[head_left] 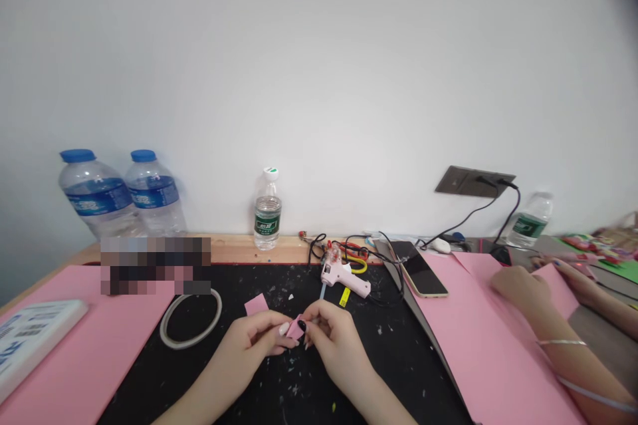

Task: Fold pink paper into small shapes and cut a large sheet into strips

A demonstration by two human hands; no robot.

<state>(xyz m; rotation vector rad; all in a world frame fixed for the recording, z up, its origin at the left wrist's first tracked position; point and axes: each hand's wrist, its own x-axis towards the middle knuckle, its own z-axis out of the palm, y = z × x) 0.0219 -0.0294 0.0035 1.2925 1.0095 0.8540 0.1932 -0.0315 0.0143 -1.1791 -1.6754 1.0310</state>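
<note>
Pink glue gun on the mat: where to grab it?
Take the handle of the pink glue gun from the near right, using the right hand. It seems to lie on its side, handle pointing right, with the black cords mostly behind. The glue stick juts toward the person, so avoid that end.

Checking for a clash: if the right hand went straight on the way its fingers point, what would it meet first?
The right hand would meet the small pink foam piece, which it already seems to touch; the left hand lies just beyond, though depth is unclear here.
</note>
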